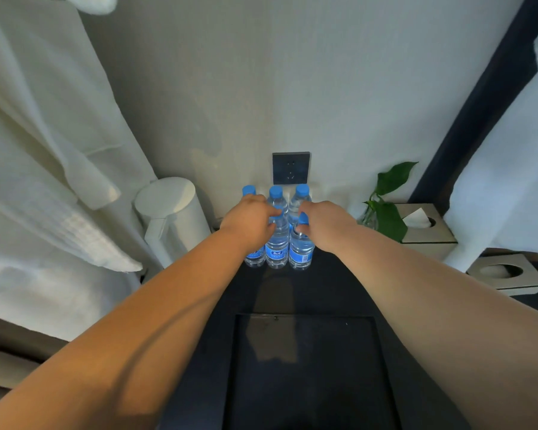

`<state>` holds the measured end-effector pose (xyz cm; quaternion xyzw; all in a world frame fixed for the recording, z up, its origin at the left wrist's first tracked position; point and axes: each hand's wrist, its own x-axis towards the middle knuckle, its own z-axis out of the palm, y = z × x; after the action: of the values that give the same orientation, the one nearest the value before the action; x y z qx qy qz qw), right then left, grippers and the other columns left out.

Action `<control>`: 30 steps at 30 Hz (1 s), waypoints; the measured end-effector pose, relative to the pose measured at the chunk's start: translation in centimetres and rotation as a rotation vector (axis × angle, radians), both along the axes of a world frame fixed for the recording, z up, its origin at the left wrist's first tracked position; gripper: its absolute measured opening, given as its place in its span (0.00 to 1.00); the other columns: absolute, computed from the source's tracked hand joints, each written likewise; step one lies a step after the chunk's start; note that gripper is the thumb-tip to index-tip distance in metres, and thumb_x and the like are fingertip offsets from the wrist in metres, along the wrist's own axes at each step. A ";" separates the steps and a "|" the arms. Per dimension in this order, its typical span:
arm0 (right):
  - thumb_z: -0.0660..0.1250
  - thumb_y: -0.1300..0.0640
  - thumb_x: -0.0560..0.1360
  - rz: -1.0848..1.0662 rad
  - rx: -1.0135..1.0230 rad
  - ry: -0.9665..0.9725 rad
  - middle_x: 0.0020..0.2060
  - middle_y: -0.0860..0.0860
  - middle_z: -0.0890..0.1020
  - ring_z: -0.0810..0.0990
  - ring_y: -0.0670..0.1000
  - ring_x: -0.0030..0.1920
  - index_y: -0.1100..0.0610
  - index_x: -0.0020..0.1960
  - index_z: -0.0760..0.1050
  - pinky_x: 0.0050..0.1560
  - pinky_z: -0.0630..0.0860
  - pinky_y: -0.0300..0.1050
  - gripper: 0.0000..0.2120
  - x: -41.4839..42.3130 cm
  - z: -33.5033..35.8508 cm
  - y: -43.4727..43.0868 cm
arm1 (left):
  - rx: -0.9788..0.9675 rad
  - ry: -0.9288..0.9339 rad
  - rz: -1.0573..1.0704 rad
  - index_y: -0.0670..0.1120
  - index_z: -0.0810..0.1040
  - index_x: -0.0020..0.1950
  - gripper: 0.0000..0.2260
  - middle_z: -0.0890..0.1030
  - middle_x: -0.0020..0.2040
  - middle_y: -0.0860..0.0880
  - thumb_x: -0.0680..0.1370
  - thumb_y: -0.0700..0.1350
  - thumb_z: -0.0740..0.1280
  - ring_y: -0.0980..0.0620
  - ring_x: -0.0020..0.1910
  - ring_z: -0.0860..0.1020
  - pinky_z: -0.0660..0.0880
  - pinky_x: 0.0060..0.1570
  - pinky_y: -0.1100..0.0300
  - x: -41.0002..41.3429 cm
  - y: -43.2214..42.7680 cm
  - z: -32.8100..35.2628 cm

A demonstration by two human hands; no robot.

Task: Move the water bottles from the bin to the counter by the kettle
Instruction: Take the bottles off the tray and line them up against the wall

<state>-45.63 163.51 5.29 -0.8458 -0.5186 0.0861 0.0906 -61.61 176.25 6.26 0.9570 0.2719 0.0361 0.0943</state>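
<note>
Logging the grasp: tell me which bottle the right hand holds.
The front-row bottle farthest right: the right hand grips its blue cap. The left hand curls over the middle front bottle instead.

Bottles (277, 240): clear, glossy plastic. Caps (275, 191): blue, smooth plastic. Labels (300, 257): blue, glossy film. Kettle (171, 212): white, smooth, matt shell, plastic in appearance. Counter (339, 283): dark, matt. Robe (44, 150): white waffle-textured cloth. Socket plate (291, 168): dark, smooth. Wall (261, 88): pale, matt.
</note>
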 end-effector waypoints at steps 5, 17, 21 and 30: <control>0.66 0.55 0.82 -0.009 0.009 0.077 0.57 0.57 0.81 0.75 0.55 0.46 0.53 0.71 0.73 0.44 0.70 0.46 0.17 0.9 -0.1 1.3 | 0.006 -0.003 0.012 0.55 0.78 0.72 0.18 0.77 0.62 0.48 0.81 0.49 0.66 0.45 0.67 0.72 0.76 0.60 0.49 0.1 0.0 0.1; 0.67 0.40 0.81 0.017 -0.072 -0.018 0.57 0.56 0.82 0.75 0.55 0.47 0.53 0.76 0.64 0.44 0.69 0.48 0.30 1.7 -0.4 1.7 | 0.003 -0.025 0.020 0.56 0.78 0.72 0.18 0.78 0.64 0.49 0.82 0.49 0.66 0.46 0.67 0.72 0.75 0.58 0.51 -0.2 0.3 -0.2; 0.66 0.40 0.81 -0.046 -0.004 -0.067 0.55 0.56 0.82 0.74 0.54 0.45 0.56 0.68 0.72 0.43 0.70 0.49 0.25 1.6 -0.9 1.9 | -0.005 -0.050 0.022 0.56 0.78 0.72 0.19 0.78 0.63 0.49 0.81 0.51 0.67 0.47 0.67 0.72 0.75 0.58 0.51 -0.4 0.2 -0.5; 0.66 0.43 0.82 0.048 0.043 -0.039 0.56 0.55 0.82 0.78 0.55 0.49 0.51 0.72 0.71 0.44 0.71 0.47 0.22 1.5 -0.9 1.5 | -0.033 -0.072 0.042 0.57 0.77 0.72 0.20 0.78 0.64 0.50 0.80 0.55 0.68 0.48 0.69 0.70 0.74 0.61 0.50 -0.7 0.0 -0.8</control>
<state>-44.13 164.97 4.39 -0.8324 -0.5423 0.0605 0.0967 -62.30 176.24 5.51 0.9474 0.2891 0.0682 0.1192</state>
